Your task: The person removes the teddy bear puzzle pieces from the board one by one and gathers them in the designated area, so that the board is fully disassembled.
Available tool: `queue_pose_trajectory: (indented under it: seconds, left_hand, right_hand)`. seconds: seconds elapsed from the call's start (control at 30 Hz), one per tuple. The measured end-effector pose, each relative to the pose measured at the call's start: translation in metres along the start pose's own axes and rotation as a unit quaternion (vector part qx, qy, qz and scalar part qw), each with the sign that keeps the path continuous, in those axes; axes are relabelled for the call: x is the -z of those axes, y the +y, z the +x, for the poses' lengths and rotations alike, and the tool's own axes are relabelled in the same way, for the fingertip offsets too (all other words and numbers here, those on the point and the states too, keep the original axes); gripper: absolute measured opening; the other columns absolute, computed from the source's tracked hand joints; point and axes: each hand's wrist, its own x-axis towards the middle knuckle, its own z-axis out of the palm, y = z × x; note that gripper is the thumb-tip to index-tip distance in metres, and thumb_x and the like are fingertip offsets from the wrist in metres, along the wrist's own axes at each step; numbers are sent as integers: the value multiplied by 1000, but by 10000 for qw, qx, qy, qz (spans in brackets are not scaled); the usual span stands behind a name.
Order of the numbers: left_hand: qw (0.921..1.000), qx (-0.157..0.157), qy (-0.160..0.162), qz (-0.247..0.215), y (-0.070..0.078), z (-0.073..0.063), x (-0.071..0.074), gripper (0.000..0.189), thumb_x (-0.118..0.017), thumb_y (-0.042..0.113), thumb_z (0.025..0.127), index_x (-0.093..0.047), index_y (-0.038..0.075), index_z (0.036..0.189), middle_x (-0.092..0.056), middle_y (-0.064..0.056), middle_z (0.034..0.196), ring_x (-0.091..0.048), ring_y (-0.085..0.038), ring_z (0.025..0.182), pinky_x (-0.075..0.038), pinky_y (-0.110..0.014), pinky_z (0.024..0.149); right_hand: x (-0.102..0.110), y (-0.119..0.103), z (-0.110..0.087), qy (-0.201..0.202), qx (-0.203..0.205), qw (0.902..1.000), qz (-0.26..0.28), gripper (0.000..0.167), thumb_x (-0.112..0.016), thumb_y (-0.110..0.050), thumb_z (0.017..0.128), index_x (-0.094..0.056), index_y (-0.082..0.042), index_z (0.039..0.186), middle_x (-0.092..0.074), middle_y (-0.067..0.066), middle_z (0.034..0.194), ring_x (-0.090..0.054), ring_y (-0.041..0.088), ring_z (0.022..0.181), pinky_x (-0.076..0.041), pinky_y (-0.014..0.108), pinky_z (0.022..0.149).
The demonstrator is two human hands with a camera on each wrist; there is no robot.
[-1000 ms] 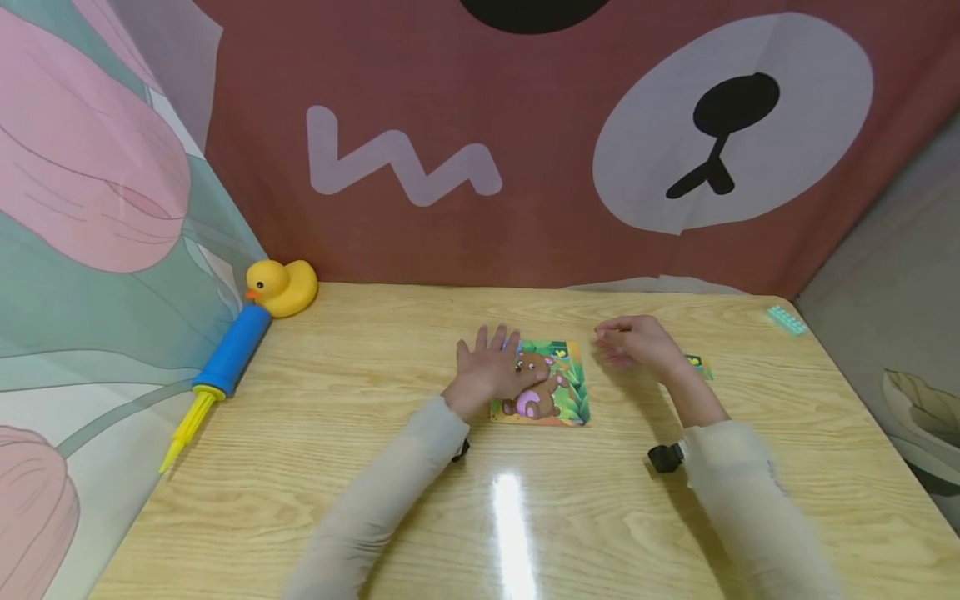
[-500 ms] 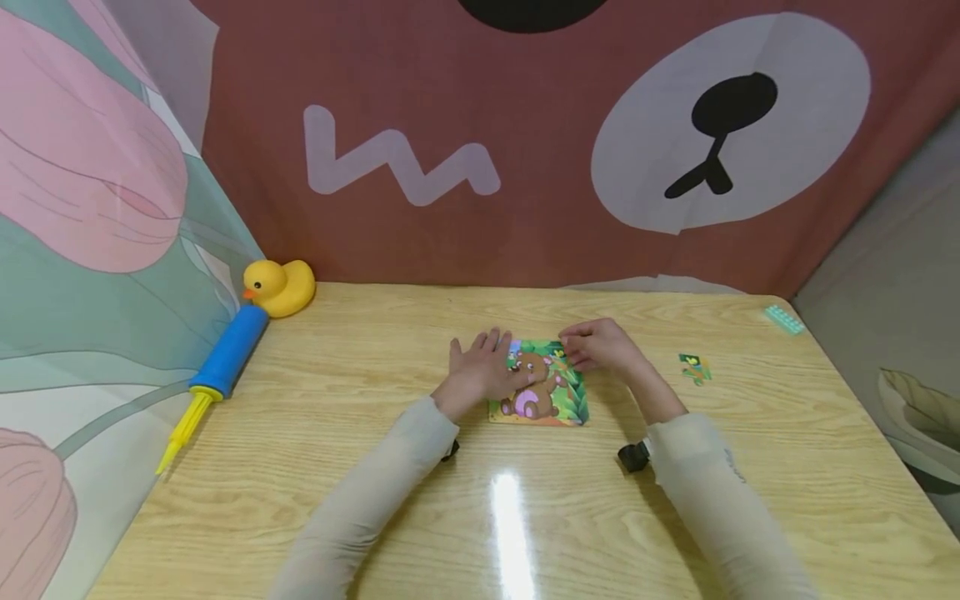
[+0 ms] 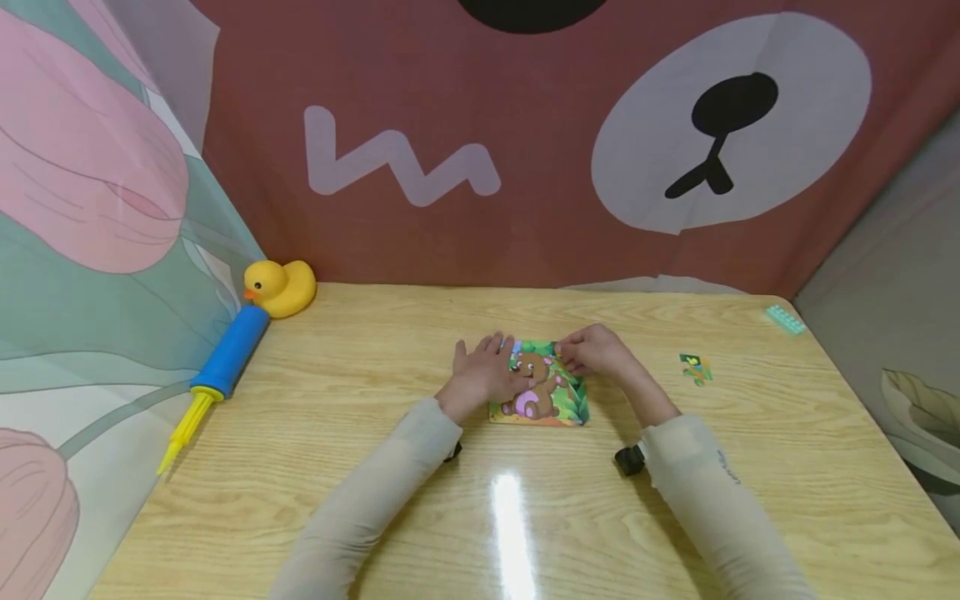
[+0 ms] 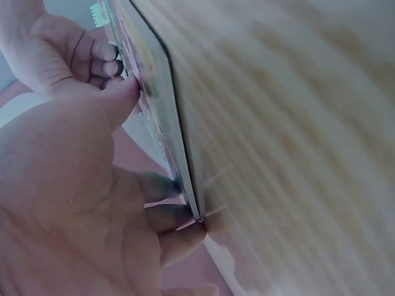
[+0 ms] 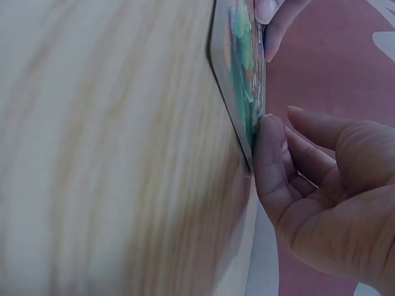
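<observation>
A flat jigsaw puzzle [image 3: 532,406] with a brown bear on green leaves lies on the table. My left hand [image 3: 482,377] rests across its left side, fingers spread and fairly straight. In the left wrist view, the thumb [image 4: 123,102] touches the picture and fingertips reach the far edge. My right hand [image 3: 597,350] is at the puzzle's upper right corner with bent fingers. In the right wrist view, a fingertip [image 5: 270,126] meets the picture near that corner; I cannot tell whether it pinches anything. A loose jigsaw piece [image 3: 695,367] lies right of the right hand.
A yellow rubber duck [image 3: 281,288] sits at the back left, beside a blue and yellow hand pump [image 3: 232,352]. One mint toy brick [image 3: 785,319] lies at the back right corner. Printed cloth [image 3: 525,242] rises along the table's back edge.
My right hand has moved left to the puzzle's upper right corner, uncovering the loose piece that its wrist partly hid. The left hand has stayed on the puzzle with only a slight shift.
</observation>
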Motion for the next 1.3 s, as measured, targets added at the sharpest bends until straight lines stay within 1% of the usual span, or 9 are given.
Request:
queue_pose_trajectory:
  seconds: [0.23, 0.33, 0.47, 0.6, 0.83, 1.0, 1.07, 1.17, 1.3]
  left_hand:
    - [9999, 31, -31, 120, 1, 0, 1, 89, -42, 72, 97, -12, 22, 165, -11, 0, 173, -15, -20, 159, -9, -59, 127]
    - [9996, 55, -32, 269, 2, 0, 0, 88, -39, 72, 98, -11, 22, 165, -10, 0, 173, -15, -20, 159, -7, -58, 128]
    - [9987, 84, -45, 505, 4, -2, 2, 86, -36, 72, 99, -11, 23, 165, -11, 1, 173, -16, -20, 159, -5, -58, 128]
    - [9975, 138, -73, 689, 7, -4, 4, 85, -34, 73, 99, -11, 24, 165, -12, 1, 172, -17, -20, 159, -5, -58, 128]
    - [9967, 210, -90, 782, 8, -1, 3, 85, -32, 73, 99, -10, 25, 165, -12, 2, 173, -16, -20, 159, -4, -59, 127]
    - [9964, 235, -128, 805, 8, -2, 4, 84, -31, 73, 99, -10, 26, 165, -11, 2, 173, -16, -21, 159, -5, -59, 127]
    - [9962, 245, -144, 826, 8, -2, 4, 84, -31, 74, 99, -10, 26, 165, -11, 3, 173, -15, -21, 159, -5, -59, 127]
    - [9958, 259, -162, 859, 8, -1, 3, 84, -30, 74, 99, -10, 27, 165, -10, 4, 173, -15, -22, 159, -5, -59, 127]
    - [9957, 258, -191, 864, 8, -1, 2, 84, -30, 74, 98, -9, 28, 165, -10, 4, 173, -14, -23, 159, -4, -60, 127]
  right_hand:
    - [1, -1, -1, -25, 100, 9998, -182, 30, -53, -13, 103, -73, 7, 115, -72, 19, 106, -68, 17, 83, -62, 29, 76]
    - [0, -2, -1, -26, 78, 9998, -175, 31, -54, -14, 104, -72, 7, 117, -72, 19, 107, -68, 17, 84, -62, 30, 77]
    - [-1, -2, -1, -31, 24, 9997, -223, 35, -55, -19, 105, -69, 7, 123, -72, 18, 104, -68, 17, 84, -62, 30, 77]
    - [-2, -1, 0, 10, -40, 9998, -183, 37, -56, -21, 105, -68, 7, 124, -71, 15, 97, -69, 16, 82, -62, 30, 76]
    - [-5, -1, 1, 266, -133, 9995, -47, 35, -57, -22, 104, -71, 5, 122, -72, 12, 94, -67, 14, 79, -61, 27, 73]
    - [-6, -1, 0, 323, -121, 9992, 188, 35, -57, -19, 104, -69, 6, 123, -72, 18, 107, -69, 16, 82, -62, 29, 76]
    - [-6, 0, 0, 315, -122, 9988, 343, 34, -56, -18, 104, -69, 7, 124, -72, 22, 113, -71, 17, 85, -62, 30, 79]
    - [-6, -1, -1, 282, -136, 9981, 524, 32, -54, -16, 105, -69, 7, 122, -72, 25, 116, -74, 20, 89, -63, 32, 81]
    - [-7, -1, 1, 191, -188, 9974, 663, 30, -53, -15, 105, -68, 6, 121, -72, 23, 112, -73, 20, 88, -63, 33, 81]
